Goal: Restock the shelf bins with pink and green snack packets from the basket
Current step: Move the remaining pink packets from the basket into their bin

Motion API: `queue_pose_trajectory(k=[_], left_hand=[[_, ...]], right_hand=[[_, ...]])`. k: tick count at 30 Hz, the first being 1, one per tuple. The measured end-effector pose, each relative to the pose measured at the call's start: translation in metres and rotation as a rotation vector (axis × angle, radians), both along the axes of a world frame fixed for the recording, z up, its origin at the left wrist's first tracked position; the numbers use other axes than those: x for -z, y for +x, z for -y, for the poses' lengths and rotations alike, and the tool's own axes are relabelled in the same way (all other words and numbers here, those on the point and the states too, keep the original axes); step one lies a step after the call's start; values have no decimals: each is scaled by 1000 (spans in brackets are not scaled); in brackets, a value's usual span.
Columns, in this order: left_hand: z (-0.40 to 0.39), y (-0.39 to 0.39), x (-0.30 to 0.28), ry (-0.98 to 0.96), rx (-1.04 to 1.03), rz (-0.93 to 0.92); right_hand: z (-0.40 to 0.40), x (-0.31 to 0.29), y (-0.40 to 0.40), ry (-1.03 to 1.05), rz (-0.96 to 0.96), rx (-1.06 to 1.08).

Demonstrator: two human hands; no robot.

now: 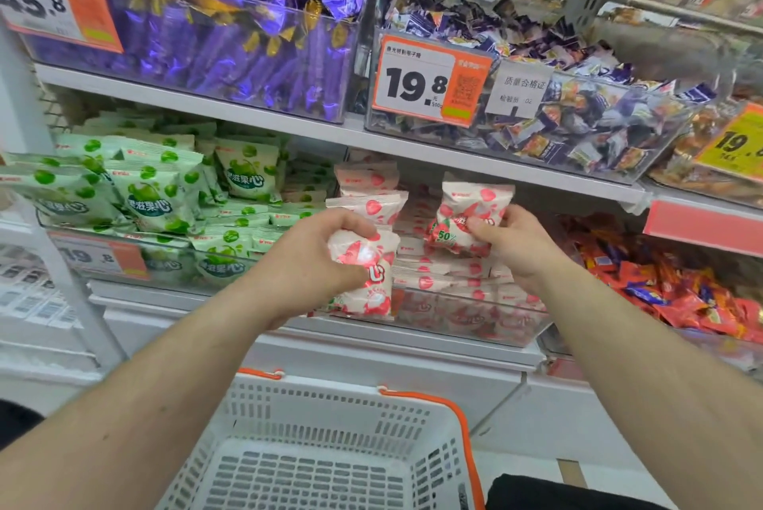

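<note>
Basket looks empty; left hand and right hand each grip 1 pink packet at pink bin, nearly done

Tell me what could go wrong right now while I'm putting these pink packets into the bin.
1. The pink bin already looks piled high, so more packets may slide over its clear front wall.
2. Your left hand grips its packet in front of the bin, not over it; if it slips, it likely drops toward the basket or floor.
3. Your right hand pinches its packet only at the edge, a weak hold.
</note>
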State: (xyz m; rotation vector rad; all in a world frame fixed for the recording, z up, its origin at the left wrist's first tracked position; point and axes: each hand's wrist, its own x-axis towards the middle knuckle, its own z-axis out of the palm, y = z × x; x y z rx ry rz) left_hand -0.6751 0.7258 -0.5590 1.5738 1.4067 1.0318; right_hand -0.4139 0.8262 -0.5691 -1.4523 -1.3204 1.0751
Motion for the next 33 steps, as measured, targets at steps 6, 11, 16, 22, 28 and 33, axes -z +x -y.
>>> queue_pose_trajectory(k=[6, 11, 16, 22, 28, 33], left_hand=[[3, 3, 1, -17, 27, -9], [0, 6, 6, -45, 56, -19], [-3, 8, 7, -61, 54, -41], [-2, 11, 10, -70, 72, -43], [-2, 15, 11, -82, 91, -53], [-2, 13, 15, -82, 102, -38]], right_hand=[[-30, -8, -14, -7, 208, -64], [-46, -1, -23, -21, 388, -104], [-50, 10, -37, -8, 465, -94], [-51, 10, -45, -31, 465, -88], [-50, 18, -50, -7, 460, -53], [-48, 21, -48, -18, 434, -2]])
